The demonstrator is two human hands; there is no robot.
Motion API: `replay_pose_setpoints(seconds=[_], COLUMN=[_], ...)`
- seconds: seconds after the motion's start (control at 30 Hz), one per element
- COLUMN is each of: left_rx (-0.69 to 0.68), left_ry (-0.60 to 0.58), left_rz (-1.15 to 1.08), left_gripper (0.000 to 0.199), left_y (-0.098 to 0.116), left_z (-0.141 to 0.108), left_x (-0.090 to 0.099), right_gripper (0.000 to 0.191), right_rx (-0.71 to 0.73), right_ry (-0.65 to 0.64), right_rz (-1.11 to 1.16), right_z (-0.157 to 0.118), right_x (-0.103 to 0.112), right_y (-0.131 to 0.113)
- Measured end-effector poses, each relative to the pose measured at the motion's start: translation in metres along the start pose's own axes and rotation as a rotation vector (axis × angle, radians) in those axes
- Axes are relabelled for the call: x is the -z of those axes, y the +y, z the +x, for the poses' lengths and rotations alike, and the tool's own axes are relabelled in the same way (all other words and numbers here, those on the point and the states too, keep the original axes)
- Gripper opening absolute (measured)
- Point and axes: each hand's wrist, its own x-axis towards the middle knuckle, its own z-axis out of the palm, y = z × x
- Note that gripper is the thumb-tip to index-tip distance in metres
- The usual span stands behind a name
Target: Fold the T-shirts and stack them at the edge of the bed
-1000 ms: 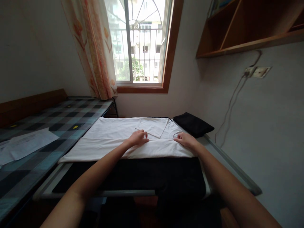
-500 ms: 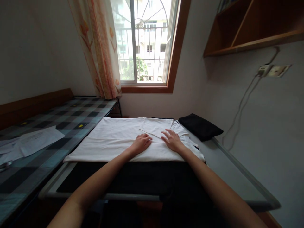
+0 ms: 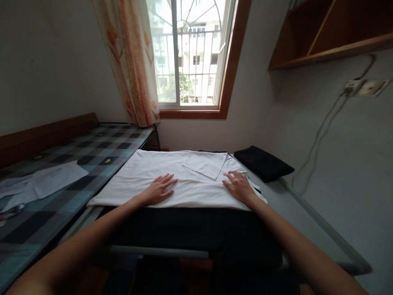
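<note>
A white shirt-like garment (image 3: 190,190) lies spread and partly folded over a black cloth (image 3: 172,227) on the table. A pointed folded piece, apparently a sleeve (image 3: 210,164), rests on its upper right part. My left hand (image 3: 159,189) lies flat on the near half of the white cloth, fingers stretched out. On the garment's right side, my right hand (image 3: 239,187) rests with its fingers spread, just right of the sleeve's tip. Neither hand grasps anything.
A folded black cloth (image 3: 263,163) sits at the table's back right corner. Left of the table is a bed with a checked cover (image 3: 92,153), with papers (image 3: 49,182) on it. A window (image 3: 193,61) is ahead; a shelf (image 3: 331,32) hangs at right.
My hands have moved apart across the white garment, the left one leftward and the right one rightward. The sleeve's tip now shows between them. The view has shifted slightly.
</note>
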Motion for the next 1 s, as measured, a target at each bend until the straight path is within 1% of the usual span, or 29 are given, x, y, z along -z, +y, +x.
replay_pose_setpoints(seconds=[0.1, 0.17, 0.23, 0.33, 0.4, 0.47, 0.53, 0.6, 0.7, 0.8, 0.9, 1.0], left_rx=[0.155, 0.209, 0.224, 0.231, 0.218, 0.144, -0.007, -0.171, -0.371, -0.536, -0.635, -0.653], left_ry=[0.021, 0.026, 0.029, 0.039, 0.067, 0.115, 0.162, 0.167, 0.122, 0.084, 0.081, 0.084], left_rz=[0.033, 0.043, 0.045, 0.046, 0.047, 0.032, -0.02, -0.106, -0.176, -0.096, 0.042, 0.113], left_gripper=[0.054, 0.053, 0.053, 0.051, 0.05, 0.048, 0.044, 0.042, 0.036, 0.03, 0.02, 0.017], left_y=[-0.032, -0.045, -0.051, -0.046, -0.033, -0.015, 0.01, 0.04, 0.085, 0.119, 0.138, 0.145], left_z=[-0.026, -0.038, -0.044, -0.041, -0.032, -0.021, -0.007, 0.008, 0.033, 0.054, 0.067, 0.07], left_x=[0.016, 0.026, 0.031, 0.029, 0.023, 0.018, 0.016, 0.016, 0.014, 0.004, -0.008, -0.017], right_gripper=[0.041, 0.041, 0.04, 0.034, 0.028, 0.024, 0.022, 0.025, 0.031, 0.034, 0.035, 0.031], right_rx=[-0.024, -0.129, -0.282, -0.475, -0.537, -0.559, -0.587, -0.643, -0.728, -0.799, -0.887, -0.904], right_ry=[0.015, 0.009, -0.032, -0.127, -0.148, -0.139, -0.132, -0.137, -0.166, -0.208, -0.218, -0.213], right_rz=[-0.017, -0.024, 0.014, 0.176, 0.245, 0.279, 0.309, 0.321, 0.287, 0.236, 0.181, 0.181], right_z=[-0.018, -0.028, -0.036, -0.041, -0.039, -0.032, -0.021, -0.006, 0.017, 0.034, 0.042, 0.043], right_x=[0.012, 0.018, 0.022, 0.024, 0.023, 0.022, 0.019, 0.016, 0.008, 0.001, -0.003, -0.006], right_y=[0.017, 0.031, 0.046, 0.07, 0.082, 0.087, 0.088, 0.086, 0.081, 0.077, 0.075, 0.075])
